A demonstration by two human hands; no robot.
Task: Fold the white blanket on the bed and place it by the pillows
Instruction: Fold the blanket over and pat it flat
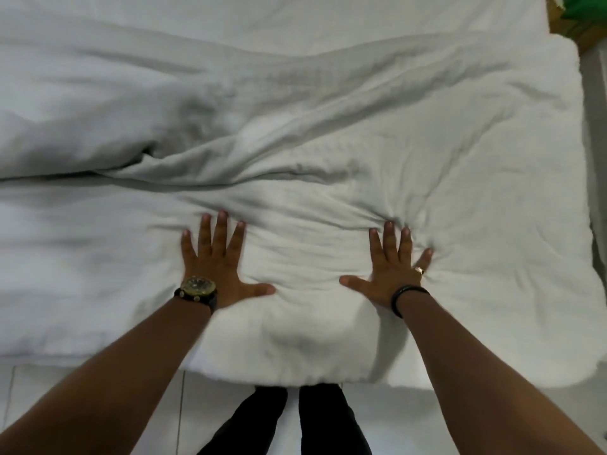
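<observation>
Both hands lie flat and released, fingers spread, on the white blanket (328, 198), grasping nothing. The left hand (218, 261) is in the lower middle of the frame and wears a watch (198, 287) on the wrist. The right hand (392, 270) is to the right of it, well apart, with a ring (419, 270) and a dark wristband (405, 298). The blanket is wrinkled and covers the bed (295, 14) across most of the frame; its thick folded edge hangs at the lower middle, above the person's dark trousers (312, 418).

Blanket (328, 159) ahead lies unobstructed (only soft ridges) for either grip.
</observation>
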